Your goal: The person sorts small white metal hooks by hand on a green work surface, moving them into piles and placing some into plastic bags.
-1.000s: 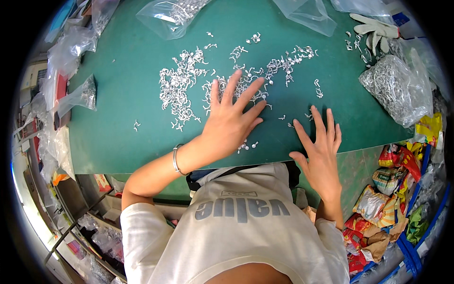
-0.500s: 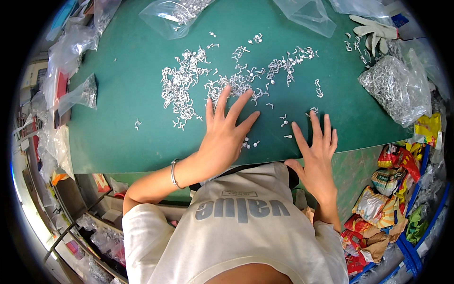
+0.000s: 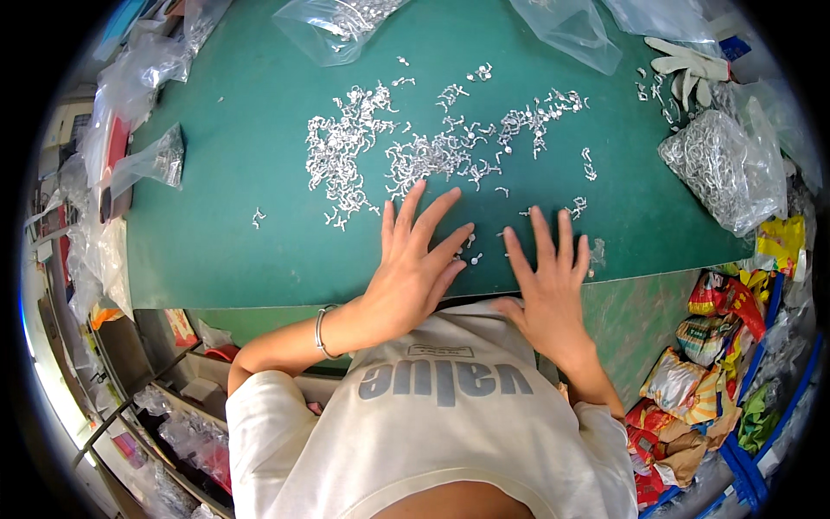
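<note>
Many small silvery curved metal pieces lie loose on the green tabletop. One heap spreads left of centre, a second heap sits in the middle, and a looser cluster lies to the right. My left hand, with a metal bangle on its wrist, is open, its fingertips just on the near side of the middle heap. A few pieces show beside its thumb. My right hand is open at the near edge, fingers spread, close to a few stray pieces.
A clear bag of metal pieces stands at the right, near a white glove. Another partly filled bag lies at the far edge, and a small one at the left. Colourful packets fill a blue rack at lower right.
My left hand has drawn back slightly from the middle heap toward me. My right hand has moved left and nearer the table's front edge. The view has shifted slightly.
</note>
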Tool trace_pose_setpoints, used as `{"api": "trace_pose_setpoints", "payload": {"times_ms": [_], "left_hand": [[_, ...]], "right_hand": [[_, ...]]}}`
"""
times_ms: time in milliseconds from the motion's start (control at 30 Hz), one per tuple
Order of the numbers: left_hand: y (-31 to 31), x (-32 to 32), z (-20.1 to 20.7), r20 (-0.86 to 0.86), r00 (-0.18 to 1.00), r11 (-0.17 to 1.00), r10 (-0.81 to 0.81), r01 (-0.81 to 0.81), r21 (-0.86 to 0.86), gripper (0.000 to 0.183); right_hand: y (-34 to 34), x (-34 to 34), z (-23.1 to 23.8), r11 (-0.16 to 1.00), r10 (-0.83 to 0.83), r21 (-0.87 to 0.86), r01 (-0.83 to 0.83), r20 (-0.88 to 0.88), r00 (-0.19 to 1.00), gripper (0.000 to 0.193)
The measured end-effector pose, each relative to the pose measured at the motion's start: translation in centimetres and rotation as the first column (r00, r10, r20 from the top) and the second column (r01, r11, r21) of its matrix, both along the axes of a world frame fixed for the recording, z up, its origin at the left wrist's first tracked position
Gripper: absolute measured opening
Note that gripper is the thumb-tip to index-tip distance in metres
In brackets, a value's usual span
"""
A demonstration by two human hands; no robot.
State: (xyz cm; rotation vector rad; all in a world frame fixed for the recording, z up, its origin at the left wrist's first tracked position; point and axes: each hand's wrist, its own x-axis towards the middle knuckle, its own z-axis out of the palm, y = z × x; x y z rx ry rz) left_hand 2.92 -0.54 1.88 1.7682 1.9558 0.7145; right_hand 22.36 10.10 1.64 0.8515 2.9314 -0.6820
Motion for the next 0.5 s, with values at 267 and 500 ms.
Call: {"api": "trace_pose_setpoints", "payload": {"times_ms": [267,500], "left_hand": [[2.6,-1.1,-0.2,-0.148,0.988,0.995,0.052,-0.038,0.094,0.043],[7.3,-1.1,-2.2,-0.342,0.939,0.997,0.033,-0.005,0.083,0.044]], "right_hand": [[1.8,-2.1,0.8,0.988,-0.041,0.137,0.064,-0.159,0.986,0.07],[6.5,-5.2,-0.9,0.962,-0.066,0.25,0.112,-0.184,0.981,0.047]]}}
